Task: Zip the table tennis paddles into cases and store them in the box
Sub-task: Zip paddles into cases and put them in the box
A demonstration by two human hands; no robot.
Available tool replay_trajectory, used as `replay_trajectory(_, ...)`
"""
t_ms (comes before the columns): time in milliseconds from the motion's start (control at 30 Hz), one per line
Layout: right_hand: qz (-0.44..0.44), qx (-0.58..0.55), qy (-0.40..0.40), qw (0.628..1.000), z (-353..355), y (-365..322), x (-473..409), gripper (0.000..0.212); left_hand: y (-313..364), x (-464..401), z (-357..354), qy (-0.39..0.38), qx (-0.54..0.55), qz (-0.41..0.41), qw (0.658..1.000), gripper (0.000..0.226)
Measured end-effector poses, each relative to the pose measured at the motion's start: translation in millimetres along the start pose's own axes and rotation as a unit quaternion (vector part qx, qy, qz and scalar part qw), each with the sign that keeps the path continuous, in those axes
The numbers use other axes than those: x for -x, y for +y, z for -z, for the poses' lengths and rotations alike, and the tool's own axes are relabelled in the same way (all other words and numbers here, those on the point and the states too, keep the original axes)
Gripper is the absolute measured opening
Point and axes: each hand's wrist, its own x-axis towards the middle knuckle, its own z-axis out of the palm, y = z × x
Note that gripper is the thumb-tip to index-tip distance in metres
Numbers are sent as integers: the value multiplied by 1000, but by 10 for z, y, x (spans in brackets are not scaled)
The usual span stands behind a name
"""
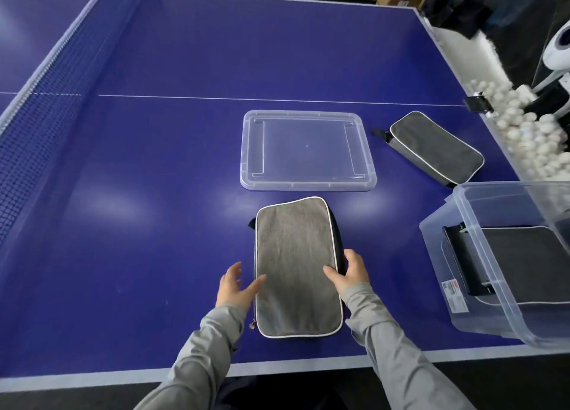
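Already gripping: right hand (350, 273) clamped on the right edge of the grey case (296, 266), thumb flat on top, other fingers curled over the dark side. Left hand (236, 287) relaxed and spread, thumb tip touching the left edge, other fingers clear of the fabric. Lying flat near the front edge of the blue table (154, 178), long side running away from the body, zip pull (252, 325) dangling at the near left corner; looks zipped, though the far side is hidden. Further right, one case already inside the clear box (456, 273). Beyond the box, a second grey case (438, 147) on the table, well apart, not yet stored. Straight ahead, clear lid (308, 150) flat and off. Judged roughly a third done: two cases to go in, perhaps the lid after.
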Motion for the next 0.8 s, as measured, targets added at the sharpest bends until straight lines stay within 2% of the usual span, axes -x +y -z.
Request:
replay_trajectory(167,-72,-13,-58,996,-41,183,-134,46,55,-229,-197,-40,18,40,998,84)
replay_trajectory(267,-85,-4,-72,994,-44,229,-180,49,76,-324,-286,-27,-1,53,998,84)
replay_trajectory(433,-89,-4,-78,993,-69,285,-220,52,142,-405,-351,5,-26,83,996,73)
replay_trajectory(600,-103,-56,-88,989,-64,323,-273,60,198,-413,-371,16,-61,85,994,67)
replay_trajectory(700,-107,-65,-99,987,-58,339,-312,58,203,-440,-359,3,-31,102,994,67)
replay_trajectory(800,-104,-82,-106,985,-41,359,-332,51,238,-468,-341,-45,30,108,993,56)
